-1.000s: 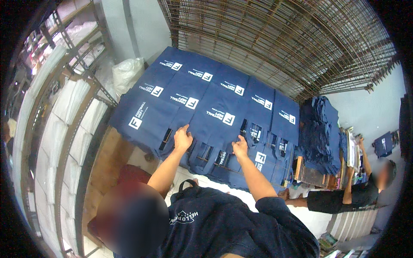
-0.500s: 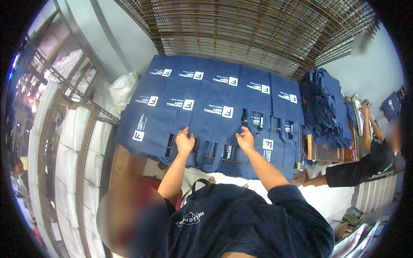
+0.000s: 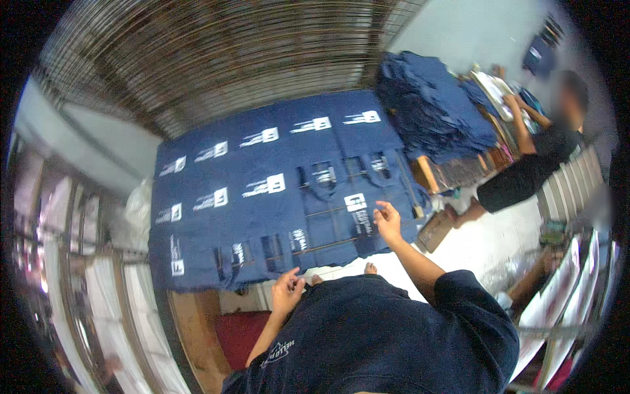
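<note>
Head view, looking down past a dark navy shirt: rows of flat navy-blue fabric tote bags with white printed panels lie overlapping across a work surface. The right hand is stretched forward with its fingers loosely spread and slightly curled, hovering at or just touching the near edge of the bag with the white square print; whether it pinches the cloth cannot be told. The left hand is drawn back close to the body, fingers gathered together near the hem of the nearest row of bags, apparently holding nothing, though the blur leaves that uncertain.

Beyond the right hand and off to its right rises a tall heap of the same navy bags, and past that a second person in dark clothes works at their own bench. To the left of the left hand stands a whitish plastic sack.

To do this step well, I judge the right hand should take the bag by a corner or handle rather than the middle, so one layer lifts cleanly without dragging its neighbours. The left hand would best press flat on the adjoining bag to keep the rows aligned.
</note>
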### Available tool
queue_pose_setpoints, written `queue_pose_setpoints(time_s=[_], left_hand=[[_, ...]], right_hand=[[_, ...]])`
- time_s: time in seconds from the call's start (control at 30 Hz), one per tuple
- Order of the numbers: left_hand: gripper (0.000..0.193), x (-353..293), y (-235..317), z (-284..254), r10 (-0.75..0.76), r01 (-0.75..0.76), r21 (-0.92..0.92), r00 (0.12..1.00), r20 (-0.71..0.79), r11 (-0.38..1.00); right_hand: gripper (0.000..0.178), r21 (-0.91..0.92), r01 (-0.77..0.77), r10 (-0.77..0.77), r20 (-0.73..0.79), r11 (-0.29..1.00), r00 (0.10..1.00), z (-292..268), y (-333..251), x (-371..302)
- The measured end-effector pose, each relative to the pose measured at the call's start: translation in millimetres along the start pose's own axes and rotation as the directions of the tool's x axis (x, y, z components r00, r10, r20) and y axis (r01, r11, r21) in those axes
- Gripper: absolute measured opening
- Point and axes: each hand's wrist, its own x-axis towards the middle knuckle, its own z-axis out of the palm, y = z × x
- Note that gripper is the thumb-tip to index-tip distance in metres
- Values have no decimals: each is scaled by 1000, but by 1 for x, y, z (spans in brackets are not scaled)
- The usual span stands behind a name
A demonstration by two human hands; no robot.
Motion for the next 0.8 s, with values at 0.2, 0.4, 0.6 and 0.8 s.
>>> queue_pose_setpoints(time_s=[0.2, 0.4, 0.6, 0.8], left_hand=[[34, 46, 61, 47, 120, -127, 64, 987, 110, 990], [33, 79, 112, 91, 110, -116, 89, 991, 71, 989], [32, 72, 142, 145, 64, -73, 75, 991, 117, 995], [31, 59, 158, 188, 14, -22, 91, 996, 92, 996]], right_hand=[[20, 200, -14, 46, -155, 980, 987, -51, 11, 25], [19, 223, -2, 44, -187, 975, 981, -111, 11, 59], [19, 385, 45, 86, -318, 922, 944, -177, 40, 94], [19, 465, 139, 75, -413, 874, 908, -258, 49, 159]])
